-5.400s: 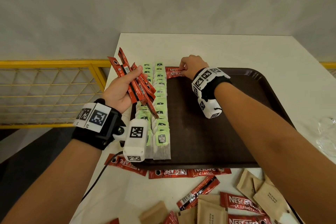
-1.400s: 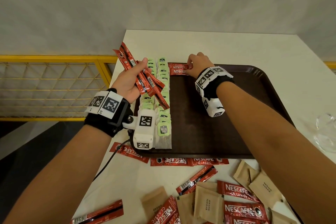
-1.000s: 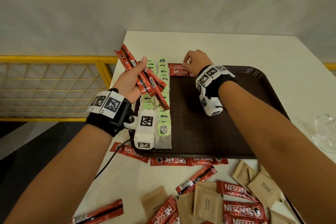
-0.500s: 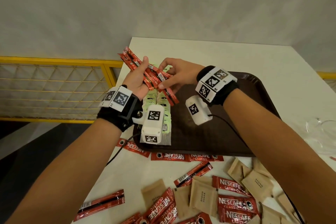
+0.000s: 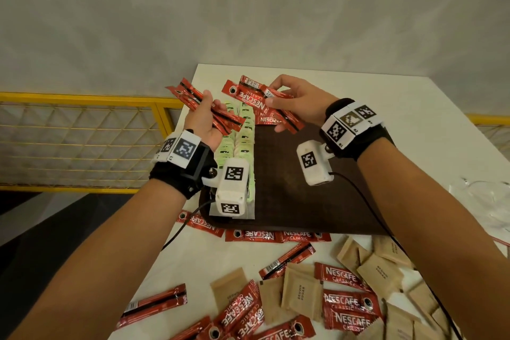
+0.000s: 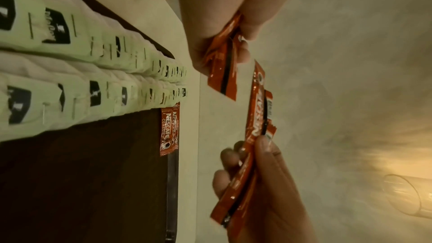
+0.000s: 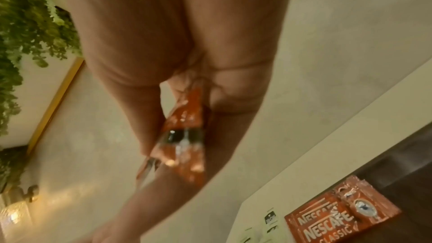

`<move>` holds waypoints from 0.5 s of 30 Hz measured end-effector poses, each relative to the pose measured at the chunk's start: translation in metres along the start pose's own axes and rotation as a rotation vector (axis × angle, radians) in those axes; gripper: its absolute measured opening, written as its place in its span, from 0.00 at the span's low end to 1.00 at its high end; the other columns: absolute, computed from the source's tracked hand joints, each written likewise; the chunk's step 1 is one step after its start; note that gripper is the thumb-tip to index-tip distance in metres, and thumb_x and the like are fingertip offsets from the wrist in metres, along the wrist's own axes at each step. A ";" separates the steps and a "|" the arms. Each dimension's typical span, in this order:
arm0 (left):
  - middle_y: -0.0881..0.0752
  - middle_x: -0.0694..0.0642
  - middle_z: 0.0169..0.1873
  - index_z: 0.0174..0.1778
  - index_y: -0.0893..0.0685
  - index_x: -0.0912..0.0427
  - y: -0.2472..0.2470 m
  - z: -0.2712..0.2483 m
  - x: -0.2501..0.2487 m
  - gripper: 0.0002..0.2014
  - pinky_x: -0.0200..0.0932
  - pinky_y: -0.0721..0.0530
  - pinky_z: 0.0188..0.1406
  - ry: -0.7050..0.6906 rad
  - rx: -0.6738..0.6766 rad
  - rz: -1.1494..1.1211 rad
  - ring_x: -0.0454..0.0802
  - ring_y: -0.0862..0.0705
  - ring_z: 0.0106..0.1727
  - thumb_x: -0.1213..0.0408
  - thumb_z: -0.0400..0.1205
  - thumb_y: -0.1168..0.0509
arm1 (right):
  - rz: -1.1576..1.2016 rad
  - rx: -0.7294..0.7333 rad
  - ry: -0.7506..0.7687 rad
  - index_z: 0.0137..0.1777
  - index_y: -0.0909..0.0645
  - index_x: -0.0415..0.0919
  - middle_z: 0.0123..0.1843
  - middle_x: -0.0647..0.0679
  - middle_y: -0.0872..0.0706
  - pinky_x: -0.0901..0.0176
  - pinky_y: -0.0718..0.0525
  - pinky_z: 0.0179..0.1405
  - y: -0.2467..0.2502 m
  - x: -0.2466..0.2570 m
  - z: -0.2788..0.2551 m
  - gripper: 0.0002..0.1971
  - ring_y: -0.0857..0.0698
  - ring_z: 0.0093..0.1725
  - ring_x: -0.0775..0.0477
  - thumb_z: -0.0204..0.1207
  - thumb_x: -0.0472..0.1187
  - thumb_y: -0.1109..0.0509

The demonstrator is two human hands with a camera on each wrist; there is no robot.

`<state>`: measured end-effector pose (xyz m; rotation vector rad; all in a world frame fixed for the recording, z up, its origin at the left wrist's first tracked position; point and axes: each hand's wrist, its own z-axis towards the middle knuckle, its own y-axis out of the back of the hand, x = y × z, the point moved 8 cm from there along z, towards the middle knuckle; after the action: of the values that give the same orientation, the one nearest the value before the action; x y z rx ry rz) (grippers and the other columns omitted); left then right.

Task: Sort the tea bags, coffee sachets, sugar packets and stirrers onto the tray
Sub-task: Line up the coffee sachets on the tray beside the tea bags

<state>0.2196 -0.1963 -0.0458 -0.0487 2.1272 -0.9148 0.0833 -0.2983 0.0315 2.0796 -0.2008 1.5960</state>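
My left hand (image 5: 212, 107) grips a bundle of red coffee sachets (image 5: 205, 107) above the tray's far left corner. Just to its right, my right hand (image 5: 273, 94) pinches a few more sachets (image 5: 255, 98), fanned out; they also show in the right wrist view as blurred sachets (image 7: 184, 136). The dark brown tray (image 5: 292, 182) carries two rows of green-tagged tea bags (image 5: 240, 143) along its left side. A few coffee sachets (image 6: 169, 130) lie flat at its far edge, beside the tea bags. In the left wrist view both hands hold their sachets (image 6: 222, 67) apart from each other.
Loose coffee sachets (image 5: 346, 309) and brown sugar packets (image 5: 300, 295) are scattered on the white table in front of the tray. More sachets (image 5: 276, 235) lie against the tray's near rim. A clear glass (image 5: 485, 201) stands at the right. A yellow railing (image 5: 82, 96) runs on the left.
My right hand left the sachets at the tray's far edge, came over to the left hand and took a few sachets from its bundle. Both hands now hold sachets, slightly apart.
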 end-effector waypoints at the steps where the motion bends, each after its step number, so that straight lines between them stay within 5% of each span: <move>1: 0.22 0.49 0.17 0.34 0.26 0.59 -0.002 -0.003 0.002 0.15 0.36 0.20 0.22 -0.004 -0.002 0.000 0.42 0.22 0.17 0.55 0.84 0.39 | 0.042 -0.025 0.010 0.47 0.28 0.43 0.50 0.42 0.16 0.57 0.11 0.29 0.001 0.001 0.000 0.05 0.11 0.37 0.49 0.79 0.37 0.33; 5: 0.30 0.48 0.18 0.30 0.28 0.57 -0.021 -0.021 0.009 0.18 0.34 0.24 0.18 0.009 0.131 0.080 0.39 0.29 0.15 0.50 0.79 0.33 | 0.184 -0.047 0.018 0.47 0.28 0.41 0.51 0.36 0.16 0.58 0.13 0.26 -0.003 0.001 0.003 0.04 0.11 0.35 0.50 0.80 0.36 0.35; 9: 0.20 0.50 0.20 0.42 0.20 0.61 -0.043 -0.031 0.014 0.08 0.35 0.20 0.21 0.057 0.301 0.142 0.41 0.20 0.19 0.60 0.81 0.34 | 0.164 0.046 0.012 0.49 0.28 0.40 0.45 0.39 0.15 0.58 0.12 0.28 -0.019 -0.001 0.000 0.03 0.11 0.32 0.51 0.81 0.36 0.36; 12: 0.15 0.55 0.24 0.48 0.19 0.65 -0.042 -0.033 0.013 0.08 0.39 0.16 0.27 0.062 0.284 0.155 0.48 0.14 0.28 0.62 0.81 0.34 | 0.130 0.085 0.033 0.53 0.27 0.38 0.45 0.41 0.14 0.61 0.11 0.30 -0.022 -0.003 -0.003 0.06 0.11 0.34 0.52 0.80 0.35 0.34; 15: 0.22 0.51 0.18 0.40 0.20 0.61 -0.034 -0.028 0.005 0.08 0.32 0.24 0.17 0.043 0.212 0.139 0.40 0.23 0.16 0.61 0.82 0.35 | 0.122 0.046 0.051 0.53 0.24 0.39 0.49 0.41 0.14 0.60 0.11 0.34 -0.009 -0.007 -0.003 0.06 0.11 0.39 0.51 0.78 0.33 0.32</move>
<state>0.1878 -0.2064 -0.0161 0.2259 2.0322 -1.0602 0.0819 -0.2907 0.0226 2.0940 -0.2811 1.7389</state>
